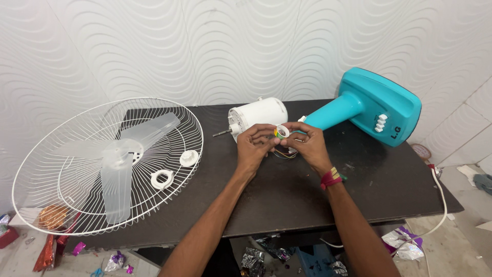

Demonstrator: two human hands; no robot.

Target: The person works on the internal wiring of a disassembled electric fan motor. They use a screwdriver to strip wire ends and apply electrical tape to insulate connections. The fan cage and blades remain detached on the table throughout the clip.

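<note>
Above the middle of a dark, matte surface [287, 195], two bare hands meet around a small roll of tape [281, 133], seen from the head camera. The left hand [253, 146] pinches the roll's left edge between thumb and fingertips; the right hand [306, 146], with a red and yellow thread band [331, 177] at the wrist, curls its fingers around the right edge. The roll is a short white ring with a yellow and green inner lining, held upright between both hands, clear of the surface. Thin coloured wires [285, 153] hang just below the hands.

Just beyond the hands on the far side lies a white, smooth plastic motor housing [259, 115], cylinder-shaped, with a thin metal shaft [221, 133] pointing left. Joined to it at the right is a glossy turquoise fan base [371, 107], a tapered neck widening to a rounded slab with white push buttons [381, 123].

At the left edge of the surface, well apart from the hands, rests a round white wire guard [102, 164], overhanging the near-left corner. Inside it lie a translucent three-blade fan blade [120, 159], a white plastic ring [162, 179] and a white round cap [189, 158]. A white cable [441, 200] trails off the right edge. Crumpled foil wrappers [405, 241] litter the floor below.
</note>
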